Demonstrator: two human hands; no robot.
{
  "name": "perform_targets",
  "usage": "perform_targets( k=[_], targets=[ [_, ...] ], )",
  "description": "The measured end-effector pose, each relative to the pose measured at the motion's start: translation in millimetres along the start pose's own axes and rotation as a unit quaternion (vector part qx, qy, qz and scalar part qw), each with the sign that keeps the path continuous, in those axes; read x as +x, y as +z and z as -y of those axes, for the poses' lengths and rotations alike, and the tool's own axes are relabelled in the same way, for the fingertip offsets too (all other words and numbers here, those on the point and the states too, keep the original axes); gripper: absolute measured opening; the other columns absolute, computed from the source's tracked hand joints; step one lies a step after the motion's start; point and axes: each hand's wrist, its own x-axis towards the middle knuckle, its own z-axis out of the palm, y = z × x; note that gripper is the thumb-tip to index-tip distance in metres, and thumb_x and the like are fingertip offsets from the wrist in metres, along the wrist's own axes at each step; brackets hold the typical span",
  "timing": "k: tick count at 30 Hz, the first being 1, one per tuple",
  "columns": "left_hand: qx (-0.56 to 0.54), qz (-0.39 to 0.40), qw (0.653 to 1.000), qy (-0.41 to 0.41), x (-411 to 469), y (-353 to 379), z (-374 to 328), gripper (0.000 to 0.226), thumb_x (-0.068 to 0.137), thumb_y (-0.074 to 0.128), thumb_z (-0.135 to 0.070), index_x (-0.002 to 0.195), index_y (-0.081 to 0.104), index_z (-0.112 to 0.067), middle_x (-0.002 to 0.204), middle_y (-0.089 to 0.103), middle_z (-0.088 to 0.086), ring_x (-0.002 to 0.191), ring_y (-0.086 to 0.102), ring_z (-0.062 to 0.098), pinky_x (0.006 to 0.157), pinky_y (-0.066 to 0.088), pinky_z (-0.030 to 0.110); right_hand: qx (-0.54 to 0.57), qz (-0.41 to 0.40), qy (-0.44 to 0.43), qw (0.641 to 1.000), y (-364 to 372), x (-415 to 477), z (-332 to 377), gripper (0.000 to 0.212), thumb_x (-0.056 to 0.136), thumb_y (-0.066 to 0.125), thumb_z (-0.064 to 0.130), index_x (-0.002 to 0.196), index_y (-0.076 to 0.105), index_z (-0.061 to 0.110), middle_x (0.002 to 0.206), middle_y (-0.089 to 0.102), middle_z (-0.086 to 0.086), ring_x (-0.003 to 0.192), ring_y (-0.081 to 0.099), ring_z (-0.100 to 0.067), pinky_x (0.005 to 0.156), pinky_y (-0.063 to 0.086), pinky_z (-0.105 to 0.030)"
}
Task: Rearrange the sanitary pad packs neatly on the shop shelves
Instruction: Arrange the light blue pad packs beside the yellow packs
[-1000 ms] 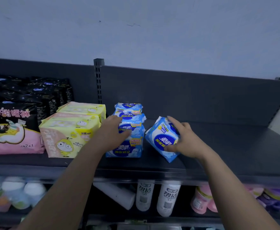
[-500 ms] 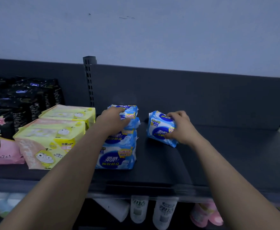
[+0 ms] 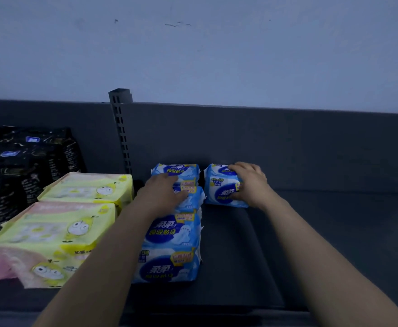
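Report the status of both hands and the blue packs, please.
Left hand flat on blue row. Right hand grips single blue pack beside it. Yellow packs left, not blocking.

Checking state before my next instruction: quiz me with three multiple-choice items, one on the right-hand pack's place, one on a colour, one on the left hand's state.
1. The single blue pack in the right hand sits: A. at the front edge; B. far back, right of the blue row; C. atop the blue row.
2. The big packs just left of the blue row are: A. yellow; B. red; C. green.
3. The left hand: A. lifts a pack clear; B. hangs empty; C. rests on the blue row.
Answers: 1 B, it stands beside the row's rearmost pack; 2 A, yellow wrappers adjoin the row; 3 C, its fingers lie across the row's packs.
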Motion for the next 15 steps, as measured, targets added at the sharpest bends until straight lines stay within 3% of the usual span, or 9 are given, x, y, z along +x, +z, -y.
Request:
perform_targets(
  k=[8,12,15],
  targets=[
    [0.051,0.014,0.999,-0.002,1.4,2.3,1.9,0.062,0.096,0.043,-0.052,0.149,0.033,-0.021,0.158,0.023,0.004,0.144,0.021,0.024,0.115,0.025,0.045,-0.017,-0.013,-0.048,0.999,5.6,-6.8,-1.9,0.085,0.073,0.079,0.031,0.145,0.036,0.023,0.142,0.037,-0.002,0.131,0.033,-0.023,0.111,0.028,-0.034],
    [0.039,-0.023,0.999,-0.006,-8.4,-5.0,-5.7,0.052,0.095,0.049,-0.048,0.137,0.047,-0.017,0.145,0.044,0.003,0.132,0.04,0.023,0.107,0.035,0.041,-0.078,-0.008,-0.039,0.996,4.9,-11.2,-0.7,0.09,0.076,0.076,0.039,0.149,0.025,0.026,0.153,0.027,0.001,0.146,0.012,-0.023,0.118,0.003,-0.044],
    [0.016,-0.077,0.997,-0.005,-22.6,-11.8,-12.4,0.048,0.095,0.052,-0.044,0.135,0.05,-0.017,0.137,0.052,0.005,0.123,0.049,0.026,0.102,0.04,0.04,-0.082,-0.018,-0.021,0.996,-1.7,-21.4,3.6,0.086,0.081,0.073,0.037,0.15,0.023,0.025,0.158,0.019,0.0,0.148,0.004,-0.021,0.119,-0.001,-0.046]
  ],
)
